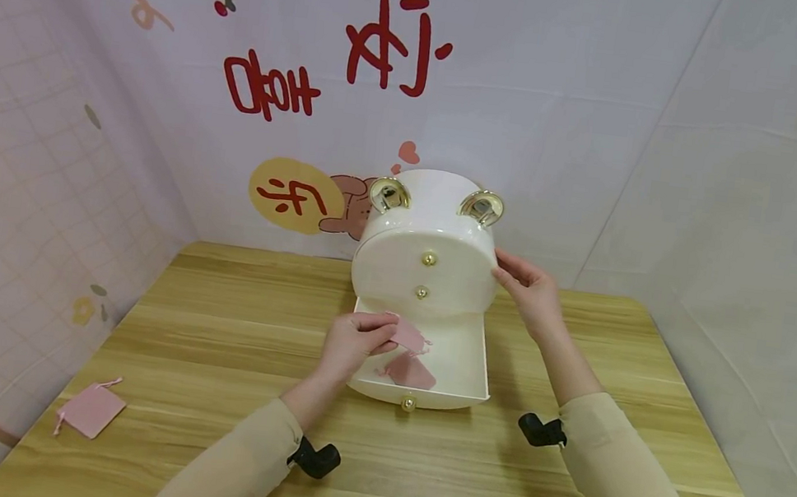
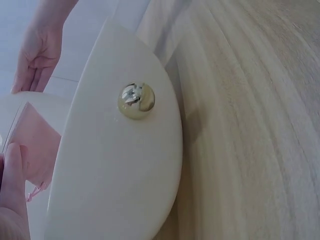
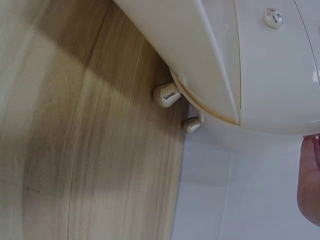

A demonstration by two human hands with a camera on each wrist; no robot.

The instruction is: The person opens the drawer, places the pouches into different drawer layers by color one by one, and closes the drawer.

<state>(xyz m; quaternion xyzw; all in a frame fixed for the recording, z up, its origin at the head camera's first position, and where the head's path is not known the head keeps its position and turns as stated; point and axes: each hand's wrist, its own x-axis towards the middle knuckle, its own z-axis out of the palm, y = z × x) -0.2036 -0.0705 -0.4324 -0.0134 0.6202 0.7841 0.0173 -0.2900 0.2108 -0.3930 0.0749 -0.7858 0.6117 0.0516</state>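
Observation:
A white cabinet (image 1: 425,277) with gold knobs and two gold-rimmed ears stands at the back of the table, its bottom drawer (image 1: 463,356) pulled out. My left hand (image 1: 355,343) pinches a pink drawstring pouch (image 1: 408,335) above this drawer. Beneath it, a second pink pouch (image 1: 413,372) lies on the drawer floor. In the left wrist view, the held pouch (image 2: 37,145) shows behind the drawer front (image 2: 115,150). My right hand (image 1: 530,296) touches the cabinet's right side with its fingertips, and only part of that hand (image 3: 309,185) shows in the right wrist view.
Another pink pouch (image 1: 93,408) lies on the wooden table (image 1: 223,343) near its left edge. Small gold feet (image 3: 166,95) hold the cabinet up. Behind it hangs a white printed cloth (image 1: 554,135), and pale cloth walls stand on both sides.

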